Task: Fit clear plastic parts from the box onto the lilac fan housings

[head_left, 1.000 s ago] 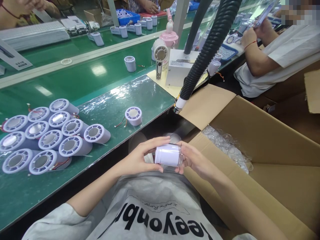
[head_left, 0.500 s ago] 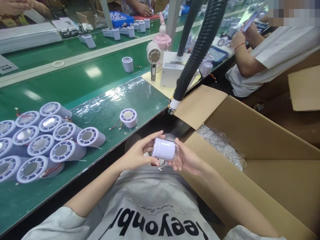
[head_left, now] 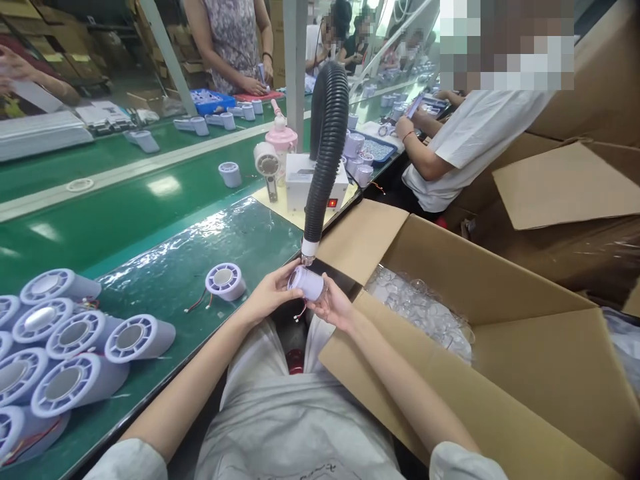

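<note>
Between my two hands is a lavender cylindrical fan housing [head_left: 309, 284], tilted on its side, with thin wires dangling beneath it. My left hand [head_left: 277, 288] grips its slotted end, thumb along the front. My right hand [head_left: 333, 303] closes around the other end, where a clear plastic rim seems to show. Just above the housing hangs the nozzle of a black corrugated hose [head_left: 320, 180]; whether they touch I cannot tell. A single similar fan housing [head_left: 225, 281] with red wires stands on the green bench [head_left: 185, 260] to the left.
Several lavender housings [head_left: 75, 333] crowd the bench at left. An open cardboard box [head_left: 530, 347] holding clear plastic covers [head_left: 420, 313] is on my right. Behind the hose are a white machine [head_left: 296, 200] and a handheld fan [head_left: 269, 170]. A co-worker [head_left: 440, 150] sits beyond the box.
My hands have raised the housing up to the hose nozzle and turned its slotted end more into view. The camera view has tilted up, showing more of the far side.
</note>
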`<state>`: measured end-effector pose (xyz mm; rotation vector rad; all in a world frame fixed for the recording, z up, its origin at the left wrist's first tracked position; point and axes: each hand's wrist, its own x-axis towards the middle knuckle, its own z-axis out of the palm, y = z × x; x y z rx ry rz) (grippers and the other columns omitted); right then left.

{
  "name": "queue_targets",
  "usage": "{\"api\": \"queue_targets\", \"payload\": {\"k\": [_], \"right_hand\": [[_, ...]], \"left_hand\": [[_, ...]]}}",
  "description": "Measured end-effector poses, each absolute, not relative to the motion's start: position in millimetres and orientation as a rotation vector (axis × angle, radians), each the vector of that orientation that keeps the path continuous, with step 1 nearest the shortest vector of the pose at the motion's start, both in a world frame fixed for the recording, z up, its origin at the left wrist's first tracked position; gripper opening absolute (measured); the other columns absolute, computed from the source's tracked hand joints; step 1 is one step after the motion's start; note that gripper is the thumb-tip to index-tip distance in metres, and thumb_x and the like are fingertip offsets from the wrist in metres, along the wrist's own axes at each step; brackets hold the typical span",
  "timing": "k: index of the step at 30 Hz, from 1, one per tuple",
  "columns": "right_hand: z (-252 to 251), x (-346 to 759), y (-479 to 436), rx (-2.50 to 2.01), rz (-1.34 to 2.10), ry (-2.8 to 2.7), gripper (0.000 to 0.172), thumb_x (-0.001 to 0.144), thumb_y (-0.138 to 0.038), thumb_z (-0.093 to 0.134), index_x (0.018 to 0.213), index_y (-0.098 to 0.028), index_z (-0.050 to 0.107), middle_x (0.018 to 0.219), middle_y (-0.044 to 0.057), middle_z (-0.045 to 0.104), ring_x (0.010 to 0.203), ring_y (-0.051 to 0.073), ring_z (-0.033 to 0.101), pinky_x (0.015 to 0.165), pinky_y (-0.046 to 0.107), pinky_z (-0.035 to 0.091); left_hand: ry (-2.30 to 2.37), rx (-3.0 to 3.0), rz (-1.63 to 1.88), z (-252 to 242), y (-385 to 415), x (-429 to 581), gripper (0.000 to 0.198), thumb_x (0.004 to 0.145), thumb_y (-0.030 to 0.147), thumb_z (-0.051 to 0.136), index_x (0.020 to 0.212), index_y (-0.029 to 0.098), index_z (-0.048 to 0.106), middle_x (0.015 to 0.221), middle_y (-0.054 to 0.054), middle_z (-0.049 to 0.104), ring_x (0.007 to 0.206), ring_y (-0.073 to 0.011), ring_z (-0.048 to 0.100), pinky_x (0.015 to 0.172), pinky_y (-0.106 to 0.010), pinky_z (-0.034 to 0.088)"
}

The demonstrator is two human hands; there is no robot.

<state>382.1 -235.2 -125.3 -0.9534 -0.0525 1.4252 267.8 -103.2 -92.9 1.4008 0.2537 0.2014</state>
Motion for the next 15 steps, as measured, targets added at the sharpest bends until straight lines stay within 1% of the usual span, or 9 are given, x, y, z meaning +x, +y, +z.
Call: {"api": "queue_targets", "payload": {"k": [2, 6, 8, 11, 12, 13, 14, 15], "right_hand": [[-123.3, 380.1, -235.3, -0.964, 1.453, -0.081, 0.059, 0.103, -0.047, 0.011, 0.099, -0.012, 0.058, 0.059, 0.004, 0.062, 0.042, 0.009, 0.055, 0.032, 0.011, 0.04], [-110.1, 371.6, -247.0, -1.028, 1.556, -0.148, 0.063, 0.102, -0.051, 0.013, 0.088, -0.011, 0.059, 0.052, 0.006, 0.062, 0.036, 0.008, 0.053, 0.032, 0.011, 0.039], [-99.5, 365.1, -259.1, -1.058, 1.625, -0.163, 0.066, 0.102, -0.053, 0.013, 0.084, -0.009, 0.06, 0.051, 0.007, 0.062, 0.034, 0.009, 0.054, 0.03, 0.011, 0.037], [-84.8, 354.0, -281.7, -1.134, 1.75, -0.267, 0.077, 0.098, -0.06, 0.008, 0.08, -0.008, 0.061, 0.052, 0.007, 0.06, 0.036, 0.008, 0.055, 0.031, 0.011, 0.037], [-81.4, 350.5, -289.4, -1.161, 1.761, -0.346, 0.081, 0.095, -0.065, 0.006, 0.082, -0.008, 0.061, 0.053, 0.006, 0.06, 0.037, 0.008, 0.056, 0.032, 0.011, 0.039], [-78.8, 347.2, -296.8, -1.185, 1.73, -0.45, 0.082, 0.092, -0.07, 0.007, 0.09, -0.008, 0.061, 0.057, 0.006, 0.06, 0.04, 0.01, 0.057, 0.035, 0.014, 0.043], [-77.2, 344.4, -303.6, -1.209, 1.636, -0.572, 0.081, 0.089, -0.075, 0.012, 0.103, -0.01, 0.059, 0.065, 0.007, 0.063, 0.047, 0.012, 0.061, 0.041, 0.017, 0.049], [-76.2, 342.0, -309.7, -1.241, 1.48, -0.709, 0.078, 0.086, -0.078, 0.023, 0.118, -0.013, 0.052, 0.078, 0.009, 0.066, 0.06, 0.016, 0.067, 0.051, 0.023, 0.056]], "left_hand": [[0.274, 1.411, 0.188, -91.9, -101.5, 260.3, 0.078, 0.065, 0.027, 0.082, 0.135, 0.016, 0.049, 0.144, -0.017, 0.048, 0.129, -0.0317, 0.049, 0.111, -0.048, 0.036], [0.204, 1.469, 0.145, -85.1, -104.7, 237.7, 0.067, 0.064, 0.018, 0.082, 0.125, 0.02, 0.053, 0.141, -0.014, 0.049, 0.119, -0.0259, 0.057, 0.103, -0.042, 0.046], [0.159, 1.506, 0.11, -78.6, -111.0, 224.0, 0.066, 0.065, 0.016, 0.081, 0.124, 0.023, 0.054, 0.138, -0.011, 0.05, 0.116, -0.0239, 0.058, 0.099, -0.039, 0.049], [0.152, 1.538, 0.088, -66.5, -124.7, 204.7, 0.063, 0.069, 0.016, 0.079, 0.126, 0.027, 0.056, 0.134, -0.007, 0.052, 0.112, -0.0206, 0.059, 0.097, -0.034, 0.05], [0.164, 1.522, 0.083, -62.5, -129.8, 199.1, 0.062, 0.07, 0.016, 0.078, 0.126, 0.029, 0.056, 0.132, -0.006, 0.053, 0.11, -0.0192, 0.06, 0.096, -0.032, 0.051], [0.179, 1.488, 0.076, -59.0, -134.9, 194.1, 0.061, 0.072, 0.015, 0.077, 0.126, 0.03, 0.056, 0.129, -0.004, 0.055, 0.108, -0.0177, 0.061, 0.093, -0.03, 0.052], [0.195, 1.44, 0.071, -55.9, -139.8, 189.7, 0.06, 0.073, 0.015, 0.077, 0.126, 0.032, 0.055, 0.125, -0.003, 0.057, 0.104, -0.0162, 0.062, 0.09, -0.027, 0.053], [0.214, 1.386, 0.07, -53.4, -144.4, 185.9, 0.059, 0.074, 0.016, 0.076, 0.126, 0.033, 0.054, 0.121, -0.002, 0.059, 0.1, -0.0147, 0.063, 0.087, -0.025, 0.053]]}}
